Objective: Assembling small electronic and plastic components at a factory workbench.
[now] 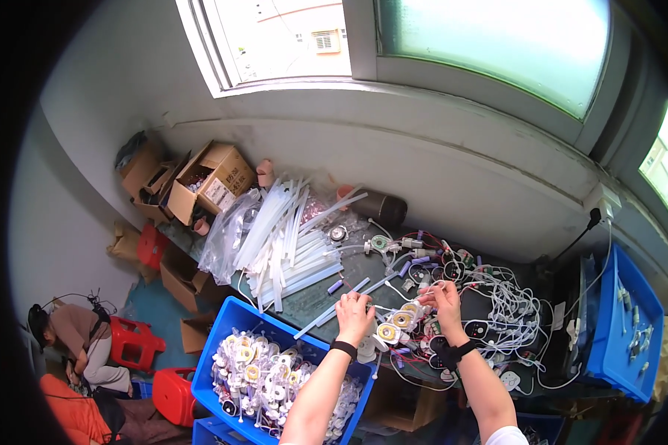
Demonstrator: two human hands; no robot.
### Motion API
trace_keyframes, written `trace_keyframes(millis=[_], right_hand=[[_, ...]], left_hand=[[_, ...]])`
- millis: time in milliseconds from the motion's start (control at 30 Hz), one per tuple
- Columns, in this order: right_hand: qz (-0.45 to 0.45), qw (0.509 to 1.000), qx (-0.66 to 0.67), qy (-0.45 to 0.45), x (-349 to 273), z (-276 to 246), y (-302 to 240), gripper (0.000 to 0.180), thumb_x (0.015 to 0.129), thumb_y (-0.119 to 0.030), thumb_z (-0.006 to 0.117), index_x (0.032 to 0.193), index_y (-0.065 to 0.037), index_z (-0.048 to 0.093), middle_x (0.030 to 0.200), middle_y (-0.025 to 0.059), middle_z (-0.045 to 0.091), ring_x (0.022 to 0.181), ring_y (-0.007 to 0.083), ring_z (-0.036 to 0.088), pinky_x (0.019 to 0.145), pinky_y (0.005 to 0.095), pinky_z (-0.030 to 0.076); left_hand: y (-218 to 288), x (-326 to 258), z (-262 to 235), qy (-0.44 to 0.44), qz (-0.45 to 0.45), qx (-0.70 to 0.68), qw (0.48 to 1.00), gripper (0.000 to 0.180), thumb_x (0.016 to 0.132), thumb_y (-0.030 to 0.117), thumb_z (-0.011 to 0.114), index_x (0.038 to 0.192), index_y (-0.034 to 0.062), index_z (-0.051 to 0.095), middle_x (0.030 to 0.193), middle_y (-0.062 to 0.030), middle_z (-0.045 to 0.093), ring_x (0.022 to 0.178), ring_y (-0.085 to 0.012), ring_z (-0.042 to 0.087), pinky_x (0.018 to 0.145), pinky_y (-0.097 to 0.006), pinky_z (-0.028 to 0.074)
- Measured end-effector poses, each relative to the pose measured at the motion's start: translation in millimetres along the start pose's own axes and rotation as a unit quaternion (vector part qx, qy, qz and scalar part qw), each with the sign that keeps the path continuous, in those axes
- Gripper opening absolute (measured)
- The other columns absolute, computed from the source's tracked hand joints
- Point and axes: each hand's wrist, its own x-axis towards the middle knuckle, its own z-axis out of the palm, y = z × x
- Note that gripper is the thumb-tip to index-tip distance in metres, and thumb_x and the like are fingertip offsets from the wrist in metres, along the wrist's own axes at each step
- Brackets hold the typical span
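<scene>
Left hand [354, 311] and right hand [443, 298] each pinch what looks like a thin white tube [393, 306] between them. Blue bin [223, 334] left of hands well filled with finished round units; many loose parts [490, 297] remain on table [349, 278].

One head-worn fisheye view looks steeply down on the desk [349, 271] from above and close; hands [355, 315] sit near centre, forearms entering from 6 o'clock; window [490, 37] at 12 o'clock; edges curve toward the dark rim.
</scene>
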Motion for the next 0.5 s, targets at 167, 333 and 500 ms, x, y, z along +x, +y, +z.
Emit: trace_keyframes(millis=[167, 333, 500], right_hand=[[0.006, 1.000, -0.006, -0.009, -6, -3, 1, 0.009, 0.094, -0.015, 0.042, 0.092, -0.007, 0.039, 0.091, 0.0158, 0.061, 0.075, 0.0189, 0.063, 0.068, 0.0277, 0.051], [0.005, 0.997, -0.011, -0.082, -19, 4, 5, 0.011, 0.095, -0.016, 0.041, 0.094, -0.006, 0.040, 0.096, 0.0156, 0.061, 0.078, 0.0186, 0.063, 0.069, 0.0277, 0.051], [-0.046, 0.997, -0.063, -0.029, -36, 7, 1, 0.015, 0.090, -0.005, 0.047, 0.102, -0.001, 0.040, 0.100, 0.0137, 0.058, 0.077, 0.0152, 0.062, 0.066, 0.0252, 0.050]], left_hand=[[33, 9, 7, 0.045, 0.021, -0.001, 0.999, 0.015, 0.074, 0.027, 0.065, 0.081, 0.0136, 0.068, 0.088, -0.0059, 0.055, 0.093, -0.0257, 0.047, 0.077, -0.039, 0.037], [40, 15, 15, -0.089, -0.202, -0.393, 0.893, 0.022, 0.085, 0.029, 0.060, 0.090, 0.0088, 0.066, 0.077, -0.0016, 0.053, 0.073, -0.0136, 0.049, 0.058, -0.027, 0.039], [54, 13, -22, 0.033, -0.179, -0.611, 0.771, 0.016, 0.090, 0.019, 0.054, 0.091, 0.0039, 0.060, 0.069, 0.0013, 0.053, 0.054, -0.0046, 0.047, 0.047, -0.018, 0.036]])
